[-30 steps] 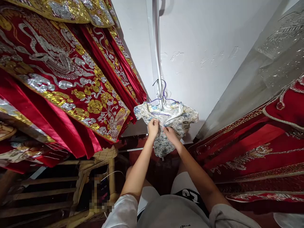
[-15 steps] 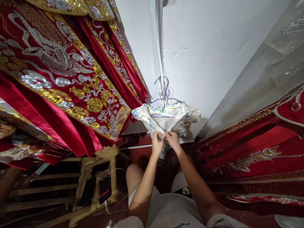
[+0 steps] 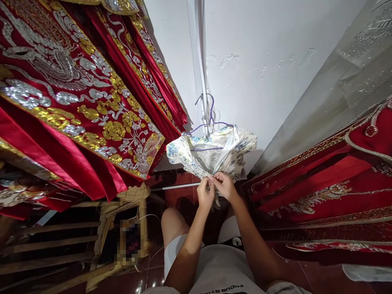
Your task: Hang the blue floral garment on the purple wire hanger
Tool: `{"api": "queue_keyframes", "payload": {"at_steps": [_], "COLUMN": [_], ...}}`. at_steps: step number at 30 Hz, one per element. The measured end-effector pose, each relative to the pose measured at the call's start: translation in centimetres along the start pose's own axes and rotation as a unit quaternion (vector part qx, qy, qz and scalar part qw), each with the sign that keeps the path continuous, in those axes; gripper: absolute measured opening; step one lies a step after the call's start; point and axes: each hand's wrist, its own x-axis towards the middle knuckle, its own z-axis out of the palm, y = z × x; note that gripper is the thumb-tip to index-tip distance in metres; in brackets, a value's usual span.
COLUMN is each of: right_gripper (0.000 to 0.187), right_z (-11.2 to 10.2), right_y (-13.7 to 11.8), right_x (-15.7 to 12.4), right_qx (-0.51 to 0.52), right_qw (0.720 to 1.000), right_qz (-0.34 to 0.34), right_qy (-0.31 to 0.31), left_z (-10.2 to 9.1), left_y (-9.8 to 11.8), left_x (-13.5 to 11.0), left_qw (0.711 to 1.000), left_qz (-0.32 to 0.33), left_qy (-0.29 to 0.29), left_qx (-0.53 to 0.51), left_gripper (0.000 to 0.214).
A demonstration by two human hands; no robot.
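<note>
A pale floral garment (image 3: 183, 153) with short sleeves and a V-shaped opening hangs on a purple hanger (image 3: 212, 109) in front of the wall. At the bottom of its neckline my left hand (image 3: 206, 192) pinches one front edge. My right hand (image 3: 224, 185) pinches the other edge, its fingertips meeting those of the left. Both hands are closed on the cloth. Whatever small fastening may lie between the fingertips is hidden. The lower part of the garment drops behind my hands.
Red robes with gold and silver embroidery (image 3: 116, 130) hang at left, above a bamboo seat (image 3: 101, 232). More beaded red cloth (image 3: 321, 196) fills the right side. A white strap (image 3: 200, 61) runs down the white wall (image 3: 260, 49). A pale rod (image 3: 176, 187) lies low behind the garment.
My hands have shifted slightly lower in view, still pinching the garment's front edges. The whole view has moved a little, with the surroundings sliding left.
</note>
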Motion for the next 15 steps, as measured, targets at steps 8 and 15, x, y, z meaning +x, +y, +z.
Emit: {"api": "queue_keyframes", "payload": {"at_steps": [8,15], "right_gripper": [0.036,0.038], "right_z": [-0.5,-2.2], "right_y": [-1.2,-7.4], "right_x": [-1.2,2.6], "right_qx": [0.045,0.18], "right_qw": [0.994,0.98], "right_qz": [0.053,0.074], "right_qy": [-0.089,0.052], "left_z": [-1.6,-1.0], "left_y": [0.4,1.5], "left_x": [-0.5,-1.0], "left_qw": [0.999,0.997], "left_qz": [-0.033,0.013], "left_qy": [-0.005,-0.067], "left_qx": [-0.036,-0.036], "left_gripper": [0.015,0.018]}}
